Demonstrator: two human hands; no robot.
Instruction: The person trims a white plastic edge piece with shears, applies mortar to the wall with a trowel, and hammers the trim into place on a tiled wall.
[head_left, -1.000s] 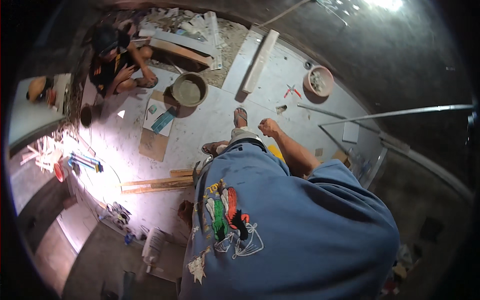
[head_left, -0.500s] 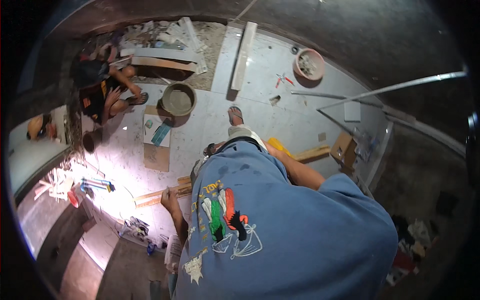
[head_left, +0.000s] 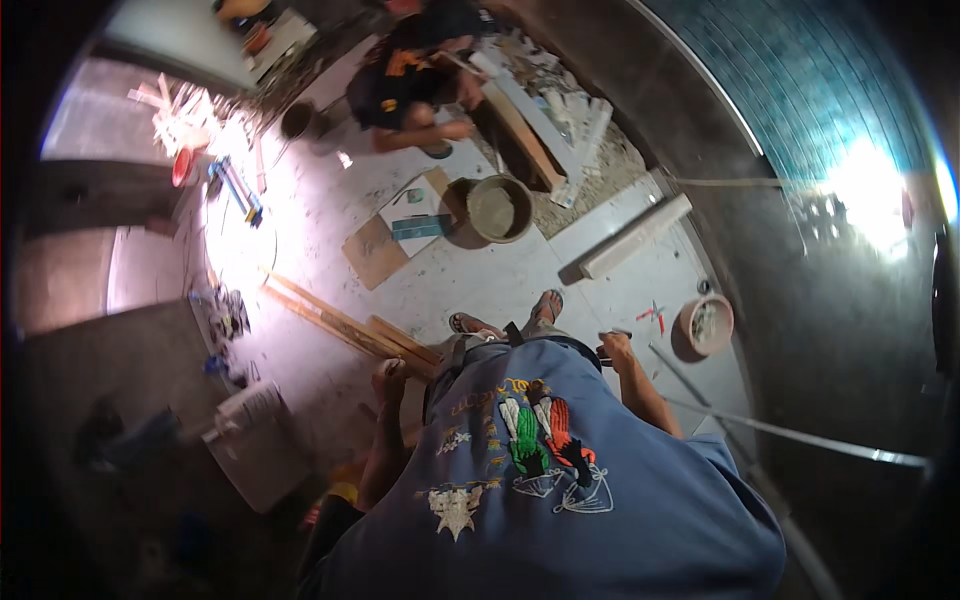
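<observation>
My left hand (head_left: pixel 389 377) is closed in front of my left hip, beside long wooden strips (head_left: pixel 345 335) on the floor. Whatever its fingers may hold is too small to make out. Off my right hip, my right hand (head_left: pixel 618 350) is also closed, with a thin dark piece showing at its fingers; its kind is unclear. A blue embroidered shirt (head_left: pixel 560 430) covers my front, with a black strap (head_left: pixel 514 334) at the waist. My sandalled feet (head_left: pixel 548 304) stand on pale tiles.
Ahead are a mortar-coloured bucket (head_left: pixel 499 209), cardboard (head_left: pixel 376 252) with a teal box (head_left: pixel 421 227), and a long white beam (head_left: pixel 636 237). A co-worker (head_left: pixel 412 90) crouches beyond. To the right lie a pink bucket (head_left: pixel 706 325), red-handled pliers (head_left: pixel 652 317) and a metal bar (head_left: pixel 800 434).
My view has swung to the right-hand side's wall, and my body has turned. My right hand, hidden before, now shows at my right hip. My left hand is nearer my body.
</observation>
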